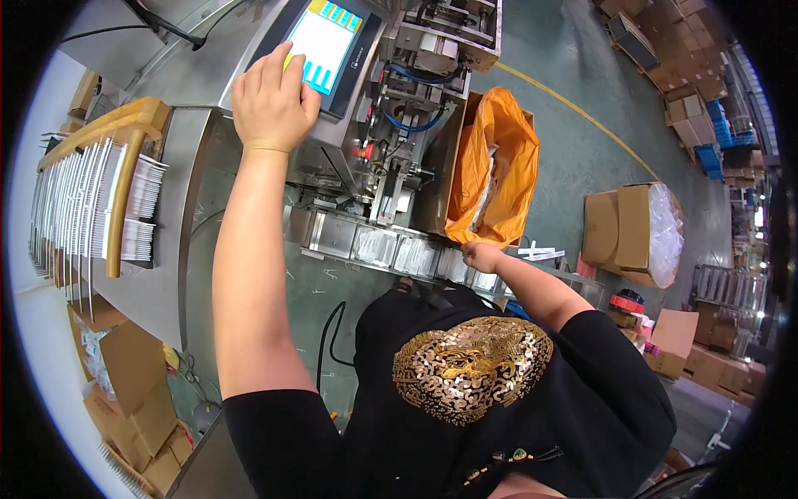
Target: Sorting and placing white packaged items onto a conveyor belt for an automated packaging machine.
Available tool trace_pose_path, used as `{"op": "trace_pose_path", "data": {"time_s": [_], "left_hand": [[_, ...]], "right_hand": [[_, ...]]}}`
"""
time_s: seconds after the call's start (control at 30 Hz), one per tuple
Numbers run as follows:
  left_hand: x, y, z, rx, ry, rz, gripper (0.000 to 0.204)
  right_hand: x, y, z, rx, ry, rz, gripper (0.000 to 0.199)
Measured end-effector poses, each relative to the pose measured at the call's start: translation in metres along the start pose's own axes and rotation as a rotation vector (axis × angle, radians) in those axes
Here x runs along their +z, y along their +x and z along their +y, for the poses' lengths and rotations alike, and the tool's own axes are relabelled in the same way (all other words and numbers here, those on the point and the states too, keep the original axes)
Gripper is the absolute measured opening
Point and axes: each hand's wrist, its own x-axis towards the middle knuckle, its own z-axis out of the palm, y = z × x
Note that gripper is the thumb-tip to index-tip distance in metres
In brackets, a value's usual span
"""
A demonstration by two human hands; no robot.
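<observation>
My left hand [273,101] reaches up to a touchscreen [326,51] with a white and blue display. Its fingers are stretched out, with the tips at the screen's left edge. My right hand [480,257] is closed at the near edge of an orange plastic bag [514,179], which lines an open cardboard box. What those fingers hold, if anything, I cannot make out. Just left of that hand runs a metal conveyor [334,234] with white packets [414,255] in its compartments. The inside of the bag shows some whitish material.
Machine parts with blue tubing [416,125] stand between screen and box. At left, a wooden-edged rack of thin white strips [91,195] sits on a metal table. A cardboard box with clear plastic [636,224] is on the floor at right. A black cable [331,333] hangs near my body.
</observation>
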Motion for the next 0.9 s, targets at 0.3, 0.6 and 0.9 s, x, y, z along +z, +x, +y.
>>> {"op": "trace_pose_path", "data": {"time_s": [0.3,0.6,0.9], "left_hand": [[0.000,-0.001,0.000,-0.004,-0.001,-0.004,0.029],[-0.001,-0.001,0.000,-0.003,-0.005,-0.005,0.028],[-0.001,0.000,0.000,-0.003,-0.015,-0.002,0.027]], "right_hand": [[0.000,0.006,-0.016,-0.001,0.012,-0.046,0.047],[-0.009,-0.007,-0.006,0.062,-0.041,-0.048,0.046],[0.001,-0.001,-0.002,0.008,-0.034,-0.014,0.045]]}}
